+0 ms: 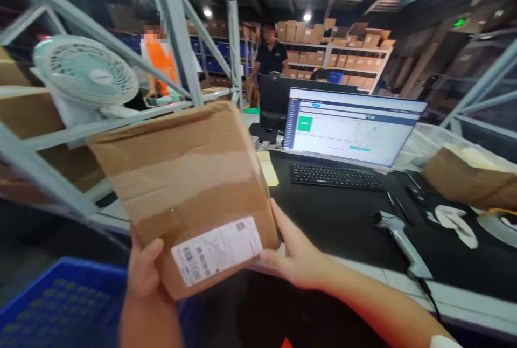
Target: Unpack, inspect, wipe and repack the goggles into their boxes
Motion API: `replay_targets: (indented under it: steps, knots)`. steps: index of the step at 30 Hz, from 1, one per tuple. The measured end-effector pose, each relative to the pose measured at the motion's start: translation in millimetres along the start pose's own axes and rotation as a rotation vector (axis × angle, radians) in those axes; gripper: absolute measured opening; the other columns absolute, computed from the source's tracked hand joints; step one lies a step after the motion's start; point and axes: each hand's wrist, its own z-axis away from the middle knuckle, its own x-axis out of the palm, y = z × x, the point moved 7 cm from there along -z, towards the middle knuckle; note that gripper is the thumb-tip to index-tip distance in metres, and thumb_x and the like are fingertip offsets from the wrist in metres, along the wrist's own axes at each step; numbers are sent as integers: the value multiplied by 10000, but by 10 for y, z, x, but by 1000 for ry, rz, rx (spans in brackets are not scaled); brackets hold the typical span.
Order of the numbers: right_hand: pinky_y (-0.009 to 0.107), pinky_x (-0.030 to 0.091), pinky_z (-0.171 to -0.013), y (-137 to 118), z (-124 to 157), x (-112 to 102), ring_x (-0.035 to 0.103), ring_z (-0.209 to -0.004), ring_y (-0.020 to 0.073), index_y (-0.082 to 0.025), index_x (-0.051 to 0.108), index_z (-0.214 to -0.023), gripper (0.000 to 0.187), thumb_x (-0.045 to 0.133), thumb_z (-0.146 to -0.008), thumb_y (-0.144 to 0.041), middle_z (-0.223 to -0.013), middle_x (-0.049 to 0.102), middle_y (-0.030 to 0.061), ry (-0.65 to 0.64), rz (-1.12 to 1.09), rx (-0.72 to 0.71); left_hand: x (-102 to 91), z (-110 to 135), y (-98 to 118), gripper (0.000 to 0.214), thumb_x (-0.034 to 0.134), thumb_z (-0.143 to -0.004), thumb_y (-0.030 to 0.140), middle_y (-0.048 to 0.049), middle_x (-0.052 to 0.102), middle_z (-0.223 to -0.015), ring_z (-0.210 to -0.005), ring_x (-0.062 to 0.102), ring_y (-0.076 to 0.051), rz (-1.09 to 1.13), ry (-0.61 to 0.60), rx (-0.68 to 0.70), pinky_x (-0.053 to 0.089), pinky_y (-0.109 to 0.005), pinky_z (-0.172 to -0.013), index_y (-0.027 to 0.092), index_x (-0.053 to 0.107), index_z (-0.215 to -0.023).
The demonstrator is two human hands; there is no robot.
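A brown cardboard box (pixel 194 186) is held up and tilted in front of me, clear tape across its face. Near its lower edge sits a white shipping label (pixel 218 251) with barcodes. My left hand (pixel 145 267) grips the lower left edge, thumb on the front face. On the lower right side, my right hand (pixel 294 251) is closed on the box, its thumb beside the label. The fingers behind the box are partly hidden. Below my left hand stands a blue plastic crate (pixel 68 305).
A barcode scanner (pixel 404 245), keyboard (pixel 335 176) and monitor (pixel 351 127) are on the black desk (pixel 331 213). An open carton (pixel 468 175) stands right. A fan (pixel 86 70) is by the metal frame at left. Two people and stacked shelves (pixel 355 51) are farther back.
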Motion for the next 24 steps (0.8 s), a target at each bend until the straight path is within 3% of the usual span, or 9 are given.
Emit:
replay_targets:
  steps: [2,5,9,13,15,18,20,22,24]
  knots:
    - [514,217,-1270,54,320,90,286,-1546,284,-307,72,-1645,1091,770,-837,-533,-1686,263,88,46,-332,94,351,-50,368,864,840,-474,494,85,668,-1360,-1338,552,-427,-156,-221,-6,547,-564,-1059,489,609,-1306]
    - [511,322,-1212,57,662,210,433,-1461,290,-303,165,-1608,1131,868,-736,-462,-1577,460,98,138,-787,113,1145,-226,656,1055,922,-377,445,31,570,-1495,-1389,483,-459,-432,-618,-10,462,-542,-1142,370,609,-1382]
    - [446,382,-1122,84,979,453,433,-1454,268,-421,169,-1568,1281,945,-552,-355,-1572,466,45,211,-1186,196,2243,-244,412,1086,905,-468,416,-78,660,-1368,-1093,687,-448,-706,-1079,-345,628,-513,-825,272,535,-1478]
    - [329,419,-963,204,1099,633,474,-1405,237,-496,47,-1573,1486,975,-416,-402,-1608,411,30,263,-1333,359,2925,-73,110,1003,889,-569,330,-60,694,-1315,-1043,720,-372,-835,-1433,-547,622,-339,-774,287,513,-1497]
    - [341,413,-975,283,1130,555,539,-1335,236,-445,41,-1603,1500,972,-427,-456,-1579,451,75,277,-1267,413,3039,-168,-22,988,904,-552,355,-68,712,-1285,-978,737,-337,-810,-1412,-555,614,-304,-746,276,545,-1469]
    - [432,419,-1039,326,1289,219,663,-1153,253,-327,294,-1599,1260,936,-534,-529,-1447,586,134,111,-976,432,2900,-435,-247,936,902,-535,392,-106,755,-1141,-759,744,-272,-754,-1256,-551,590,-279,-615,160,601,-1390]
    - [462,455,-1036,313,1499,-300,683,-1106,263,-262,546,-1467,884,849,-690,-555,-1328,667,131,119,-659,304,2646,-576,-407,897,905,-512,395,-90,770,-1028,-681,735,-265,-746,-1148,-591,578,-287,-571,125,631,-1322]
    - [452,463,-1060,314,1775,-1059,667,-1134,260,-232,696,-1296,504,707,-867,-497,-1216,724,114,327,-227,171,2373,-641,-546,837,922,-471,412,-69,776,-963,-706,742,-307,-730,-1056,-665,591,-335,-568,164,669,-1229]
    - [438,501,-1028,431,2022,-1828,674,-1113,264,-216,764,-1141,363,604,-936,-469,-1158,745,105,493,88,191,2210,-655,-626,749,949,-424,434,-55,780,-937,-752,745,-327,-695,-979,-669,609,-362,-597,223,708,-1100]
